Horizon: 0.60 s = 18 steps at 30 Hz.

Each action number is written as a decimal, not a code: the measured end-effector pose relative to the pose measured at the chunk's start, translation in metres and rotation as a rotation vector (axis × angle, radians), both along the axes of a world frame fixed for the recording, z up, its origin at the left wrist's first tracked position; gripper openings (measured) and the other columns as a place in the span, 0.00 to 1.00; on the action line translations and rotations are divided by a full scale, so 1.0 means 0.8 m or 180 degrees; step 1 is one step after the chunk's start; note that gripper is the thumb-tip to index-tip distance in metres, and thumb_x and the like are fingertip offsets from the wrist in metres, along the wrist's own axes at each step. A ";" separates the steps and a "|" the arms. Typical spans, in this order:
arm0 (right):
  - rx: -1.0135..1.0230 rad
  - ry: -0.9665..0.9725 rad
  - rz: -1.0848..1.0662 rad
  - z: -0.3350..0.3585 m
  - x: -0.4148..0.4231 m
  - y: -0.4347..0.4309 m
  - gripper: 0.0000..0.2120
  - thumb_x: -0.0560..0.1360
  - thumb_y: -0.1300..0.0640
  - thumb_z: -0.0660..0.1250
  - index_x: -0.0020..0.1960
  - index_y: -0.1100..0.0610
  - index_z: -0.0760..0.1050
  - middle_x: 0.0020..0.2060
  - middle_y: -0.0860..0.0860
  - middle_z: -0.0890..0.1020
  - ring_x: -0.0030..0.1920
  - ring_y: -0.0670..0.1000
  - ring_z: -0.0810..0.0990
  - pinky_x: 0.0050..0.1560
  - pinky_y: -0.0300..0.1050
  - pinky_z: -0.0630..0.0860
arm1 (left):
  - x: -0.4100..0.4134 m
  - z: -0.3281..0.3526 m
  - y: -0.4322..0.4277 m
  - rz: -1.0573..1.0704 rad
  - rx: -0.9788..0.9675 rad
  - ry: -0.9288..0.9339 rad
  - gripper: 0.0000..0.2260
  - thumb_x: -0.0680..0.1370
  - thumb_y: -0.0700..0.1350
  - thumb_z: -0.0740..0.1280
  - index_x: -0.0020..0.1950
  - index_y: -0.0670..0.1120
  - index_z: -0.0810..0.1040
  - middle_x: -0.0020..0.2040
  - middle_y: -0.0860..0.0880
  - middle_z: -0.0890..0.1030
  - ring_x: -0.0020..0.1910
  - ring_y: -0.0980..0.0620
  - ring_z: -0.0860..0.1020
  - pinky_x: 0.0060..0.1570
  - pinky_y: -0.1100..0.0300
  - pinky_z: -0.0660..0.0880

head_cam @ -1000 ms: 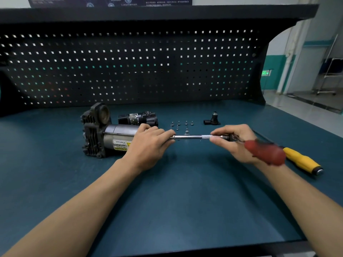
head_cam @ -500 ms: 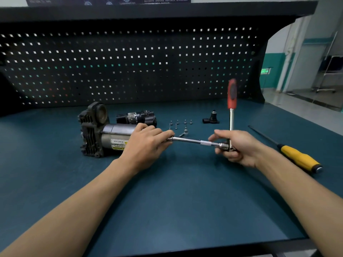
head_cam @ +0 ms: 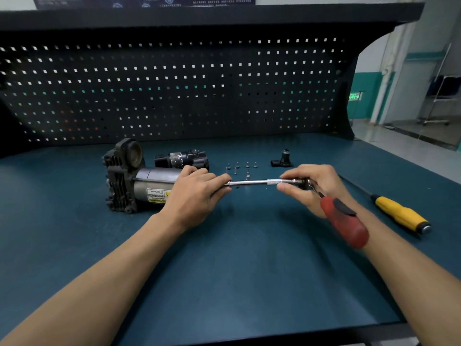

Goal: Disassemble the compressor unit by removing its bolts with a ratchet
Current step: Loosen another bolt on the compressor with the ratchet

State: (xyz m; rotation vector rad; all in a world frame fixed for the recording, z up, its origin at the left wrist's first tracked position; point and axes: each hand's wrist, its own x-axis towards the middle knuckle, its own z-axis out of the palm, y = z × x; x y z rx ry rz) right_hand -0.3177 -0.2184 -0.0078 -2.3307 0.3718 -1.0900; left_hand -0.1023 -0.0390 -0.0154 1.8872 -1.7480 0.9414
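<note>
Left hand [head_cam: 197,193] is gripping the grey metal compressor [head_cam: 139,181], right hand [head_cam: 314,186] the red-handled ratchet [head_cam: 344,221]. It is swinging down from upright, likely another loosening stroke.

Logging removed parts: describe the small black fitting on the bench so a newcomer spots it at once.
Find the black pegboard behind the teal bench. Beyond the right hand, just right of the loose bolts, sits the small black fitting. Unlike the silvery bolts, it is black and elbow-shaped, with an upright neck.
</note>
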 end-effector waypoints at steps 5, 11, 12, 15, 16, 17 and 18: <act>0.0761 0.0328 -0.0015 -0.001 0.003 -0.005 0.12 0.74 0.45 0.73 0.37 0.51 0.84 0.30 0.47 0.83 0.28 0.40 0.74 0.32 0.31 0.68 | 0.003 -0.003 -0.002 -0.0054 -0.0048 -0.0107 0.17 0.81 0.53 0.58 0.53 0.46 0.82 0.36 0.51 0.80 0.37 0.45 0.76 0.45 0.50 0.67; 0.3133 0.0380 0.0221 0.008 0.006 -0.005 0.28 0.78 0.36 0.64 0.42 0.62 0.82 0.29 0.59 0.79 0.17 0.47 0.61 0.20 0.34 0.55 | 0.006 -0.005 0.000 -0.0103 -0.0080 -0.0216 0.15 0.81 0.52 0.60 0.53 0.46 0.83 0.36 0.51 0.80 0.37 0.45 0.76 0.44 0.50 0.72; 0.3459 0.0492 0.0303 0.009 0.005 -0.006 0.28 0.79 0.36 0.62 0.42 0.61 0.81 0.28 0.58 0.78 0.17 0.47 0.60 0.19 0.33 0.55 | 0.006 -0.005 0.000 -0.0111 -0.0085 -0.0235 0.15 0.81 0.52 0.60 0.53 0.46 0.83 0.36 0.51 0.80 0.37 0.45 0.76 0.44 0.50 0.72; 0.4191 0.0780 0.0547 0.011 0.002 -0.009 0.24 0.81 0.39 0.59 0.44 0.60 0.77 0.27 0.55 0.75 0.15 0.44 0.59 0.16 0.31 0.54 | 0.007 -0.006 0.000 -0.0148 -0.0118 -0.0269 0.15 0.81 0.52 0.60 0.53 0.46 0.83 0.36 0.51 0.80 0.37 0.45 0.76 0.43 0.50 0.72; 0.4350 0.0835 0.0617 0.011 0.001 -0.010 0.22 0.81 0.41 0.59 0.45 0.60 0.76 0.27 0.54 0.74 0.15 0.43 0.58 0.15 0.31 0.54 | 0.007 -0.006 0.000 -0.0163 -0.0134 -0.0276 0.15 0.81 0.52 0.60 0.54 0.46 0.83 0.36 0.51 0.80 0.37 0.45 0.76 0.43 0.50 0.72; 0.4486 0.0857 0.0685 0.012 0.001 -0.010 0.21 0.82 0.42 0.58 0.45 0.60 0.75 0.27 0.53 0.73 0.15 0.43 0.59 0.15 0.30 0.54 | 0.007 -0.006 0.000 -0.0173 -0.0145 -0.0283 0.15 0.81 0.52 0.60 0.54 0.46 0.83 0.36 0.51 0.80 0.37 0.45 0.76 0.43 0.50 0.71; 0.4602 0.0843 0.0746 0.011 0.000 -0.011 0.20 0.82 0.44 0.58 0.45 0.60 0.74 0.27 0.53 0.73 0.14 0.43 0.59 0.15 0.30 0.54 | 0.007 -0.007 0.000 -0.0176 -0.0152 -0.0289 0.15 0.81 0.52 0.60 0.54 0.45 0.83 0.36 0.51 0.80 0.37 0.46 0.76 0.43 0.51 0.71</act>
